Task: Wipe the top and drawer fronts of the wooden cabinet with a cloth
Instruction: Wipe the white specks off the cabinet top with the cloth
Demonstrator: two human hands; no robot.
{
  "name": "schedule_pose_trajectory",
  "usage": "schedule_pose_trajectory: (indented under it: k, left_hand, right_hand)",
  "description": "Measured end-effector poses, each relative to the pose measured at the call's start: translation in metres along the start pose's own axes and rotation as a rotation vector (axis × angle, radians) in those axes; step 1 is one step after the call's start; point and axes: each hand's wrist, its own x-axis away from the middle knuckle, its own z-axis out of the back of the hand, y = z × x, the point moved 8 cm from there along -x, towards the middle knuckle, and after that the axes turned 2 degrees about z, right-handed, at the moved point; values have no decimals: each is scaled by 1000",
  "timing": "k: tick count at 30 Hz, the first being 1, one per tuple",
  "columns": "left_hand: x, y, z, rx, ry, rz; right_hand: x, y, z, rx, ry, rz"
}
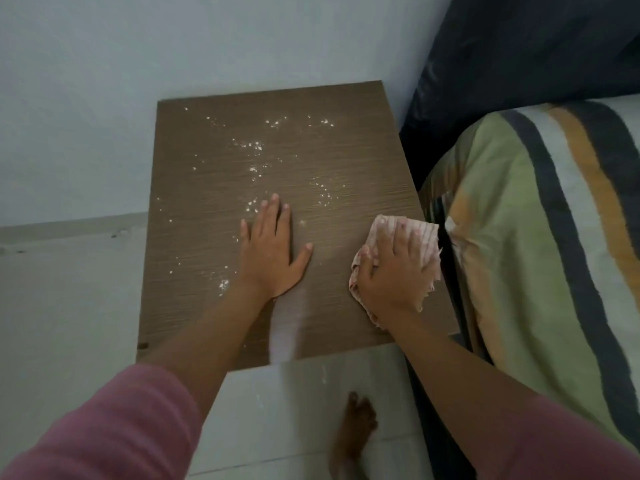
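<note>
Head view: wiping the cabinet top [332,161]. My right hand [391,271] presses the cloth [426,237] with flat fingers, left hand [270,251] flat and released. Next, probably sweep across the white specks [252,145].

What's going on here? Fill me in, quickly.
A person is wiping the wooden cabinet top. The right hand presses a striped cloth flat near the top's right edge, beside the bed. The left hand lies flat and bare on the wood, toward the middle. Scattered white specks lie over the middle and far part, not yet wiped.
</note>
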Motion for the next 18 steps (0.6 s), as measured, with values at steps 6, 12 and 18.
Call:
schedule_pose_trajectory:
  k: [6, 12, 18]
  left_hand:
    - [-43, -11, -1, -30, -59, 66]
    - [-44, -13, 0, 7, -116, 101]
    - [-45, -15, 0, 46, -170, 124]
  right_hand:
    - [-62, -26, -6, 15, -50, 18]
    - [-131, -51, -11, 8, -114, 4]
    - [-200, -78, -17, 6, -135, 23]
